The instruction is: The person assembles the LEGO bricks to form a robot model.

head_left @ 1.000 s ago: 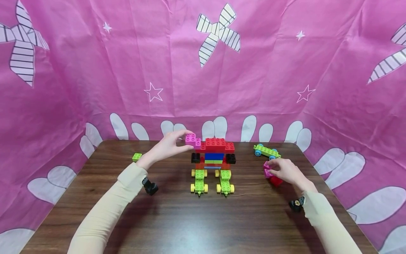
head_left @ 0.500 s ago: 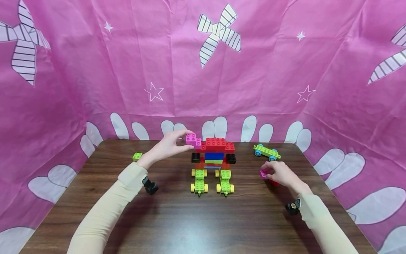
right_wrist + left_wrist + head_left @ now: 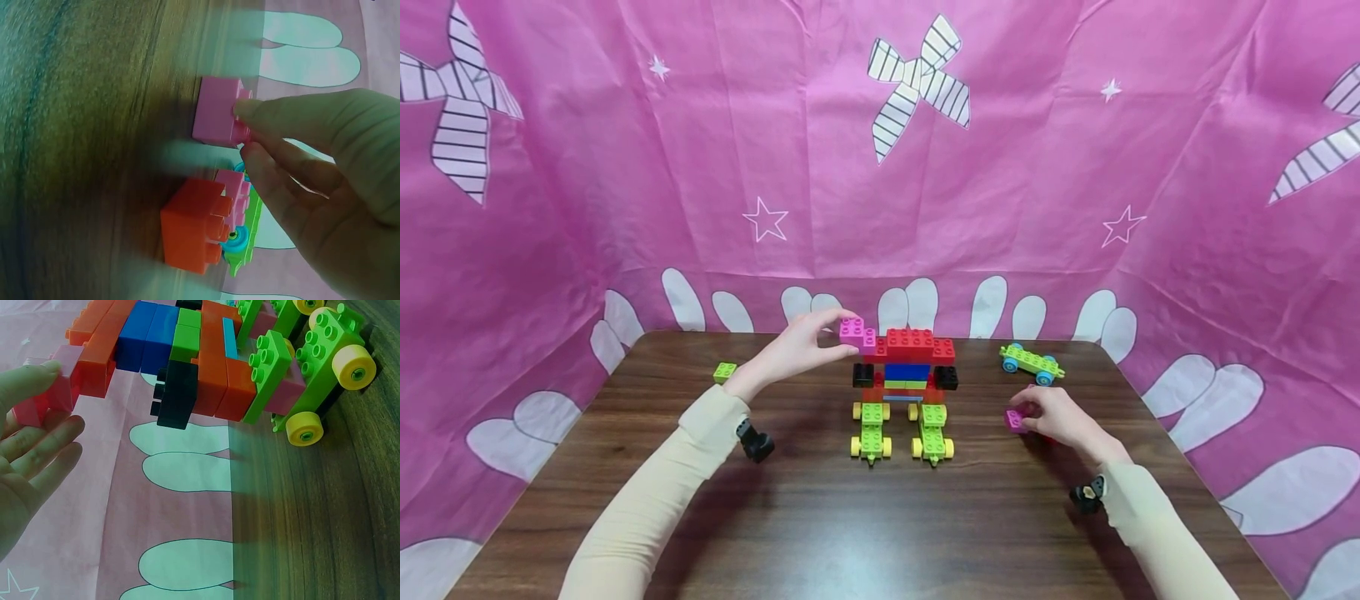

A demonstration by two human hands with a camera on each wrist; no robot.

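Observation:
In the middle of the table a figure of toy building bricks point(image 3: 907, 372) stands on two lime wheeled bases point(image 3: 872, 433) with yellow wheels. Its body is red, blue and lime, with black bricks at both sides. At its upper left, my left hand point(image 3: 797, 348) pinches stepped pink bricks point(image 3: 852, 331) between thumb and fingers; they meet the red shoulder. To the right of the figure, my right hand point(image 3: 1062, 415) holds a small pink brick point(image 3: 217, 112) by thumb and fingertips, low at the table. A red brick point(image 3: 187, 228) and another pink brick point(image 3: 230, 190) lie near that hand.
A lime wheeled base point(image 3: 1032, 361) with blue wheels stands at the back right. One lime brick point(image 3: 725, 372) lies at the back left, behind the left forearm. Pink printed cloth point(image 3: 820, 217) hangs round the wooden table point(image 3: 820, 533).
My right hand has moved a little left and towards me, and the small pink brick has come along, away from the red brick. The left hand and the figure stay in place.

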